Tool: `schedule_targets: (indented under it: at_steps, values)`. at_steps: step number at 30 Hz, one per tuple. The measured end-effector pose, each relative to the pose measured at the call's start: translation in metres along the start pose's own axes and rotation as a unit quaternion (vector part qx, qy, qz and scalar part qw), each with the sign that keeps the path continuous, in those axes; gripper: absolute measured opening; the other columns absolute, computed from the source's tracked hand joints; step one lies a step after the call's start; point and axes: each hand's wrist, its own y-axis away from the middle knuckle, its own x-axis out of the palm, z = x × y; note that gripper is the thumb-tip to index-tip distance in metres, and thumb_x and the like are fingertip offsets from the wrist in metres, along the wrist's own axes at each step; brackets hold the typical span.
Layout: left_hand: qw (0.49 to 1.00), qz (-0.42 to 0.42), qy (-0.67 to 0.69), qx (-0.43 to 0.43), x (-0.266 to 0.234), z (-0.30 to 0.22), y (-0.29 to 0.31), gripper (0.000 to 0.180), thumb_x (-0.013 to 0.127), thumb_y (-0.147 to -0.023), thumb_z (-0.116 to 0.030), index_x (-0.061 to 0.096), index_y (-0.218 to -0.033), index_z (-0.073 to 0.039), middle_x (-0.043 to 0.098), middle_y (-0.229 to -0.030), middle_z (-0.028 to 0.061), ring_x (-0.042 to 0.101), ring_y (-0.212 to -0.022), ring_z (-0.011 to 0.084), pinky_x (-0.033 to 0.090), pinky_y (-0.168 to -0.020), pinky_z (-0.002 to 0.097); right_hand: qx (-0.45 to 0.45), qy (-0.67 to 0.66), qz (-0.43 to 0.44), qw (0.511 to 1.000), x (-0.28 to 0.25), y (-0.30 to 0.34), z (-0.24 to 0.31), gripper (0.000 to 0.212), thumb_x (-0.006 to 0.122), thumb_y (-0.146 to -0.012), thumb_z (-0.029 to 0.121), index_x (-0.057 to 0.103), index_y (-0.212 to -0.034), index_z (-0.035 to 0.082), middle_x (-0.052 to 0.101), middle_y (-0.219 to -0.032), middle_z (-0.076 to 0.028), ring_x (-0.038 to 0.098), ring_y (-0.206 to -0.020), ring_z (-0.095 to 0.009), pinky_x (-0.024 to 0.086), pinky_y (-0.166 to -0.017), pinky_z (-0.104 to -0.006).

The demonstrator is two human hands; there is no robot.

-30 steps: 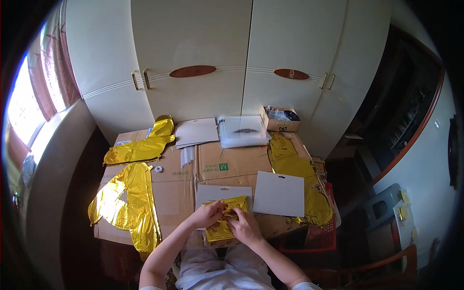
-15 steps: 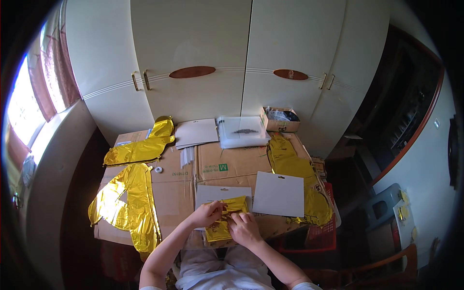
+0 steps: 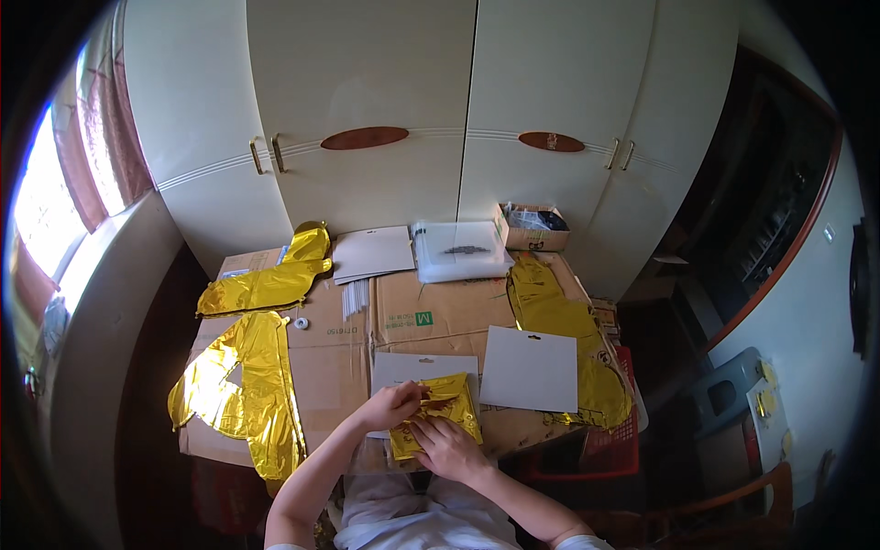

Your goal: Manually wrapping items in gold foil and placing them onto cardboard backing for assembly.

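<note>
One piece of folded gold foil, in work: lies centre, at the near edge of the cardboard-topped counter, over the near part of a white card with a hanging slot.

One left hand: grip closed, fingers curled, seemingly pinching the foil toward its far left corner.

One right hand: grip open, palm down, fingers laid out flat across the foil's near part, clasping nothing.

Progress, as I judge it from here: the foil is brought down to a small flat pad, so most folding looks done; creases and a dark gap across the middle suggest flattening is unfinished.

Unfolded so far: one large gold sheet, near left, overhanging the edge; one gold piece, far left; one gold length along the right side.

Also held in stock: one white card, right of the pad, bare of foil; one pile of cards, far side; one stack of clear bags beside it.
</note>
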Motion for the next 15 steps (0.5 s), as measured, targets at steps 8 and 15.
schedule_targets:
  at_steps: [8, 15]
  values:
    - [0.999, 0.036, -0.011, -0.030, -0.003, -0.007, -0.001, 0.008, 0.059, -0.092, -0.009, 0.055, -0.094, -0.002, 0.069, -0.111, 0.0159, 0.068, -0.094, 0.0251, 0.053, -0.079, 0.0351, 0.035, 0.000, 0.089, 0.995, -0.007, -0.005, 0.003, 0.061, 0.064, -0.085, 0.045, 0.054, -0.134, 0.009, 0.054, -0.135, -0.008, 0.050, -0.119, -0.028, 0.040, -0.103, -0.0431]
    - [0.998, 0.059, -0.018, 0.010, -0.003, -0.016, 0.002, 0.025, 0.059, -0.092, -0.014, 0.060, -0.113, 0.000, 0.067, -0.111, 0.0161, 0.066, -0.103, 0.0303, 0.053, -0.086, 0.0372, 0.031, 0.006, 0.089, 0.996, -0.009, -0.005, 0.003, 0.059, 0.062, -0.088, 0.046, 0.054, -0.134, 0.011, 0.054, -0.135, -0.008, 0.049, -0.121, -0.029, 0.039, -0.104, -0.0440]
